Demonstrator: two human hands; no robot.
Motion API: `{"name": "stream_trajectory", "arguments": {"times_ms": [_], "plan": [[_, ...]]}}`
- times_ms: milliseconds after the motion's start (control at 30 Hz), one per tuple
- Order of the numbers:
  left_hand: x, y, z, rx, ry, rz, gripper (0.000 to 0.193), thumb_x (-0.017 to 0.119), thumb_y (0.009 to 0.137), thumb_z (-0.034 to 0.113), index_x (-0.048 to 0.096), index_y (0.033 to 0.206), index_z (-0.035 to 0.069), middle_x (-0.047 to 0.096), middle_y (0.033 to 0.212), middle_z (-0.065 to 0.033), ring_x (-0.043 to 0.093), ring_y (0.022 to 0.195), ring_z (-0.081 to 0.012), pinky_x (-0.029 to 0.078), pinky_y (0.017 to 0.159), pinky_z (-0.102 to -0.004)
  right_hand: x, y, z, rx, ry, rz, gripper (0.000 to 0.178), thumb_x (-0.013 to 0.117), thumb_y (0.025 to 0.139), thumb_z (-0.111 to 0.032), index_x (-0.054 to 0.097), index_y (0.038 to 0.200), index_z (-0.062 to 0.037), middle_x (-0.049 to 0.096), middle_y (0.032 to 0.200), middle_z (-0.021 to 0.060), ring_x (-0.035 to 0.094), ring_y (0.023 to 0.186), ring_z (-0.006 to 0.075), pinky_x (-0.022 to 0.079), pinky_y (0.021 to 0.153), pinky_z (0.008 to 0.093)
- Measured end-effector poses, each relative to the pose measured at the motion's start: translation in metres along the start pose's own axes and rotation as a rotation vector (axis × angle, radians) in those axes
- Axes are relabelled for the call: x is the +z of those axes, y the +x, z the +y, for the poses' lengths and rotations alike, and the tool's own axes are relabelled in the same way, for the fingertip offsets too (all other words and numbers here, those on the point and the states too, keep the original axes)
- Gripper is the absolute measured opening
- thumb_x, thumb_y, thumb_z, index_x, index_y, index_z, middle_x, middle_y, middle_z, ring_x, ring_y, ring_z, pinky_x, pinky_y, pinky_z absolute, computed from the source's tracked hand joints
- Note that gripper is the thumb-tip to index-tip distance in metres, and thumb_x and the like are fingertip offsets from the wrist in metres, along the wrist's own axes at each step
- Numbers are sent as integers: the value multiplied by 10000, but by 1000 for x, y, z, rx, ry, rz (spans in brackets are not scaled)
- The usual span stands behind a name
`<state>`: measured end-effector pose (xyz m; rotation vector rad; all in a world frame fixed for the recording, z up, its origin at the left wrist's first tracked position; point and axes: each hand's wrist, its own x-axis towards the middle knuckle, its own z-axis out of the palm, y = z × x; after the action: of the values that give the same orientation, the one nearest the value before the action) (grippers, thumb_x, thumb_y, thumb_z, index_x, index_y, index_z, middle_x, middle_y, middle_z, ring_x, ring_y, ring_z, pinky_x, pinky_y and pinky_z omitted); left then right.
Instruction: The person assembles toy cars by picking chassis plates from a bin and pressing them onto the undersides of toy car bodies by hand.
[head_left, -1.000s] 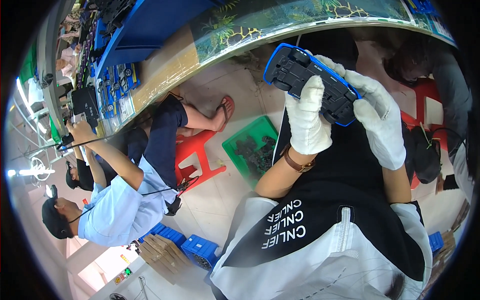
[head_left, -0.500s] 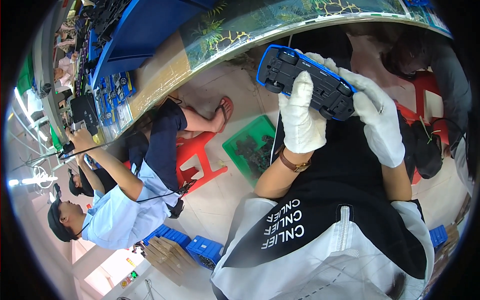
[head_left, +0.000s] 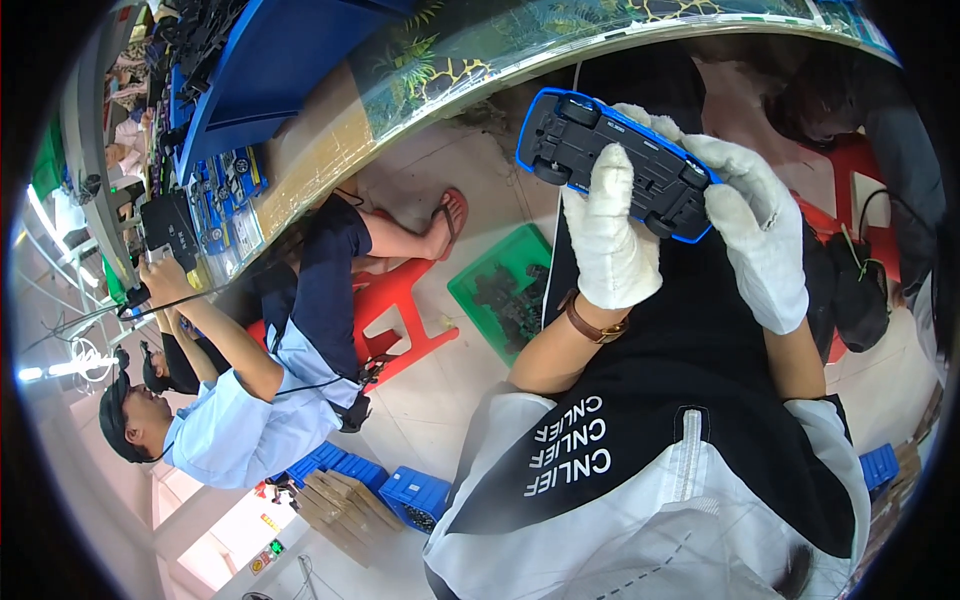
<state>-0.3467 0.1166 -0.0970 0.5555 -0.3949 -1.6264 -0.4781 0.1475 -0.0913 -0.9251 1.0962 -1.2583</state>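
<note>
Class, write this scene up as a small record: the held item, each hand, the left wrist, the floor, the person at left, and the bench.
held item: toy car, blue edge, black underside facing the camera
left hand: white-gloved, thumb across the underside
right hand: white-gloved, gripping the car's right end
left wrist: brown strap
floor: green tray holding dark parts
person at left: light blue shirt
bench: blue tray on it

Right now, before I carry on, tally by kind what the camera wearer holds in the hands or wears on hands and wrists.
Blue-and-black toy car: 1
White gloves: 2
Brown wrist strap: 1
Total: 4
</note>
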Motion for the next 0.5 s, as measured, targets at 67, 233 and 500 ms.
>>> {"name": "stream_trajectory", "arguments": {"times_ms": [67,233,500], "plan": [[0,-1,-1,20,16,11,387,609,888,202,461,1218,64,544,1114,-63,564,1067,-223,502,904,-372,-1,1,1,6,14,-7,372,598,885,-158,537,1201,30,569,1213,106,532,1118,168,384,993,301],[-5,3,3,-25,-27,43,372,599,894,182,460,1219,65,540,1125,-68,561,1076,-223,501,906,-367,9,2,3,-1,61,53,379,602,884,-167,534,1198,35,568,1212,106,533,1118,171,386,992,303],[-9,5,9,-49,-2,-15,404,628,873,140,446,1228,76,543,1147,-76,568,1081,-239,498,915,-392,7,1,2,-2,-48,52,364,605,863,-121,545,1186,35,569,1216,108,536,1109,171,385,991,298]]}}
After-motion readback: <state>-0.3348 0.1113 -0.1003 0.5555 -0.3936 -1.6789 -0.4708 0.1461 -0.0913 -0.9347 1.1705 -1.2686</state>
